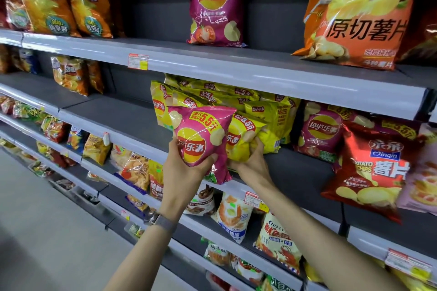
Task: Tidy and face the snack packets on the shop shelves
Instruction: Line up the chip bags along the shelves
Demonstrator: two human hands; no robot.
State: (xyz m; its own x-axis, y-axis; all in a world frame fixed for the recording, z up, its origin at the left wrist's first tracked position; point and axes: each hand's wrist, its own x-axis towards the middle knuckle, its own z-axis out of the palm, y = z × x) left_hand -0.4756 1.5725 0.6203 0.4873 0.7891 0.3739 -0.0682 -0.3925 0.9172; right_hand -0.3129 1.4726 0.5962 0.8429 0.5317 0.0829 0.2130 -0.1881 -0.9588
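The fingers of the left hand (183, 168) are wrapped around the lower half of a pink packet (201, 142), thumb at its left edge and fingertips curled over its lower right edge. The packet is held upright, its long axis near vertical and tipped slightly to the left, printed face turned towards the camera. It is lifted clear of the shelf, just in front of the middle shelf's edge (236, 185).

The fingers of the right hand (250, 160) are closed on a yellow packet (243, 139), gripped from below at its lower right corner. This packet touches the pink one on its right side and leans against the pile of yellow packets (212, 97) lying behind and above it, jumbled and overlapping.

The pink packet is seen to lie among yellow ones; a matching packet (321, 132) stands farther right on the same shelf, beyond the yellow pile. The coming move is judged to turn on that rightward offset: the pink packet would have to pass across the right hand, which is nearer to that spot.

Both forearms are raised from the lower edge of the view, converging at the shelf front, the left wrist carrying a band (163, 221).
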